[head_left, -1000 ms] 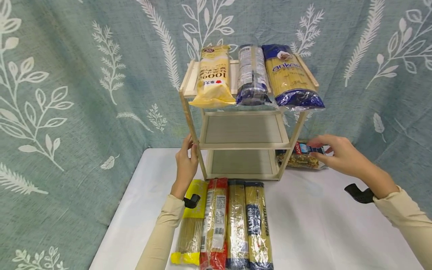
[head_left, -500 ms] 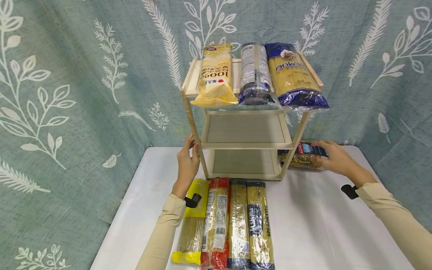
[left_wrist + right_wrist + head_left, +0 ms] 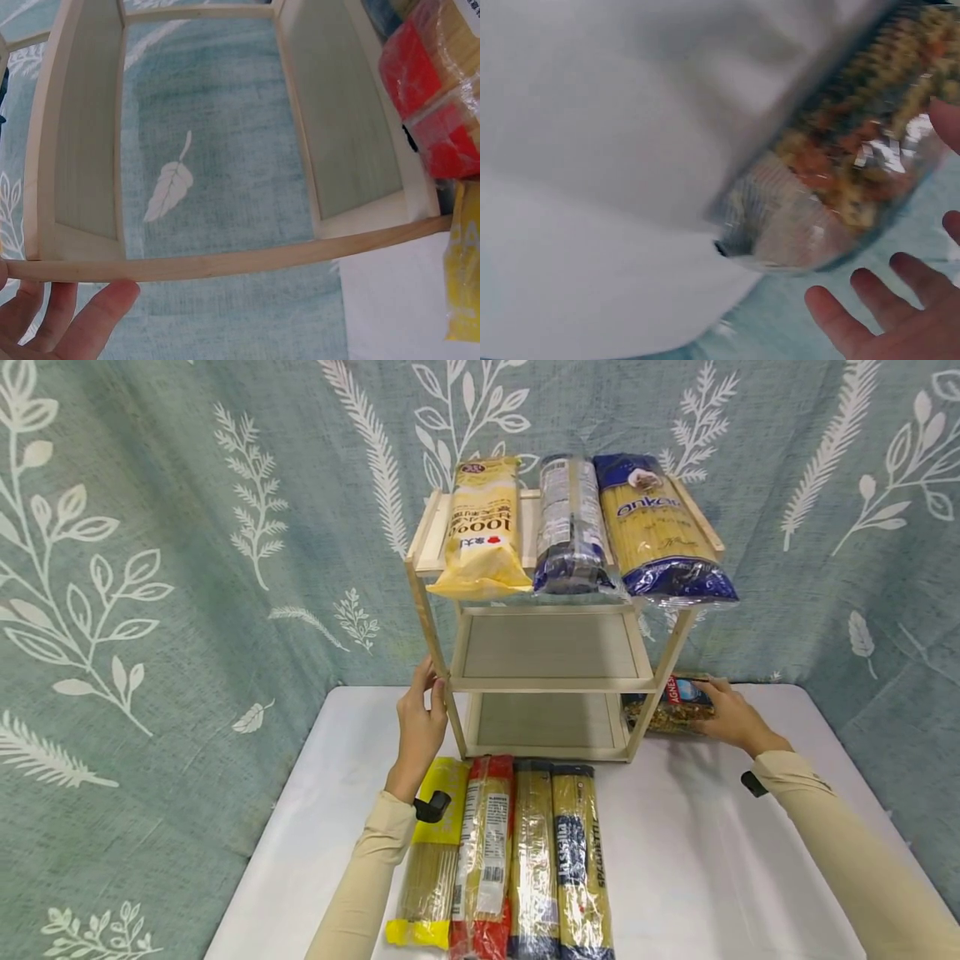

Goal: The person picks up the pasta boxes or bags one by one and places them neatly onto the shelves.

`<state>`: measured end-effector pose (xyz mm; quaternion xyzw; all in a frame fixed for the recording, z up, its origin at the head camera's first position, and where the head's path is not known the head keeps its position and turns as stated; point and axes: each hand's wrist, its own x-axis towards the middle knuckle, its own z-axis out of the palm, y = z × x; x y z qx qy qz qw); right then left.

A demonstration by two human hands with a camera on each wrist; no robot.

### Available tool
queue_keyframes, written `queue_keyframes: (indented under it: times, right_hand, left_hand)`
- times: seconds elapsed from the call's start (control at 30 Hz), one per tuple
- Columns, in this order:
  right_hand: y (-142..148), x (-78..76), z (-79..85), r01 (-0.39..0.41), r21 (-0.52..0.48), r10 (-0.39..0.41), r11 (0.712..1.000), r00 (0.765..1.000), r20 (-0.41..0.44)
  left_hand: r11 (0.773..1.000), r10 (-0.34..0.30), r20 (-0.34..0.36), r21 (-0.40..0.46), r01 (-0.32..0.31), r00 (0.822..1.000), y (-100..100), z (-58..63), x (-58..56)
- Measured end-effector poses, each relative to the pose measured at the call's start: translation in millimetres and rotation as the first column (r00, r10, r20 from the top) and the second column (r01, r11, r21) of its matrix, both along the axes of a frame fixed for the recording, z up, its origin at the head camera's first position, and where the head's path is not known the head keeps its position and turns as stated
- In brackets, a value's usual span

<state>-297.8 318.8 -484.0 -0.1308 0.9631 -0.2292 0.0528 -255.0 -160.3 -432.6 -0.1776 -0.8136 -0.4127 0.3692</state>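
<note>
In the head view my left hand holds the left front post of a three-tier wooden rack. The left wrist view shows its fingers against that wooden post. At the rack's right side, a clear bag of multicoloured spiral pasta with a red and blue label lies on the table, partly behind the right post. My right hand reaches over the bag's right end. In the right wrist view the thumb overlaps the bag, while the spread fingers stand off its far edge.
On the top shelf lie a yellow pasta bag, a dark-ended clear one and a blue-ended one. Several spaghetti packs, including a red-ended one, line the white table before the rack. A leaf-patterned curtain hangs behind.
My right hand has moved leftward and down onto the right end of the pasta bag. My left hand keeps its place on the post. The head view has shifted slightly.
</note>
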Motion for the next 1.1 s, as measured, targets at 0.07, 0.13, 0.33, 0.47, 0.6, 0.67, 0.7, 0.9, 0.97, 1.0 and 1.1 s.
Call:
queue_keyframes:
  times: [0.07, 0.13, 0.33, 0.47, 0.6, 0.67, 0.7, 0.9, 0.97, 1.0, 1.1]
  right_hand:
    - [0, -0.7, -6.6, -0.005, 0.017, 0.005, 1.0, 1.0, 0.015]
    - [2, -1.2, -12.0, -0.005, 0.038, 0.004, 0.999, 1.0, 0.015]
    - [4, -1.3, -14.8, 0.026, 0.11, -0.023, 0.994, 0.999, -0.029]
    - [2, -2.2, -11.2, 0.032, 0.134, -0.03, 0.99, 0.999, -0.02]
    - [-1, -2.3, -7.6, 0.056, 0.167, -0.059, 0.984, 0.998, 0.013]
    - [-2, -1.6, -6.2, 0.067, 0.191, -0.074, 0.979, 0.997, 0.031]
    - [-2, -1.2, -5.9, 0.067, 0.208, -0.077, 0.976, 0.996, 0.04]
    - [-1, 3.2, -3.7, 0.049, 0.232, -0.073, 0.971, 0.993, 0.097]
    - [0, 5.0, -3.0, 0.039, 0.219, -0.066, 0.975, 0.991, 0.117]
    - [1, 6.1, -2.3, 0.034, 0.219, -0.062, 0.975, 0.991, 0.12]
    - [2, 10.6, 0.4, 0.033, 0.237, -0.059, 0.971, 0.993, 0.105]
  left_hand:
    - [1.0, 0.003, 0.001, -0.003, -0.003, 1.0, 0, 0.1, 0.4]
    - [1.0, 0.003, 0.003, -0.006, -0.003, 1.0, 0, 0.4, 0.6]
    - [1.0, 0.003, -0.002, 0.002, -0.003, 1.0, 0, 0.7, 0.8]
    - [1.0, 0.007, 0.0, 0.01, -0.007, 1.0, 0, 0.7, 1.3]
    - [1.0, 0.005, 0.002, 0.012, -0.005, 1.0, 0, 0.0, 1.5]
    - [1.0, 0.005, -0.001, 0.012, -0.005, 1.0, 0, -0.1, 1.1]
    - [1.0, 0.005, -0.002, 0.011, -0.005, 1.0, 0, -0.3, 0.9]
    - [1.0, 0.009, 0.001, 0.008, -0.009, 1.0, 0, -0.7, 1.0]
    - [1.0, 0.009, 0.008, 0.01, -0.009, 1.0, 0, -0.7, 1.1]
    - [1.0, 0.01, 0.011, 0.01, -0.01, 1.0, -1, -0.7, 1.1]
    - [1.0, 0.009, 0.014, 0.008, -0.009, 1.0, 0, -0.6, 0.9]
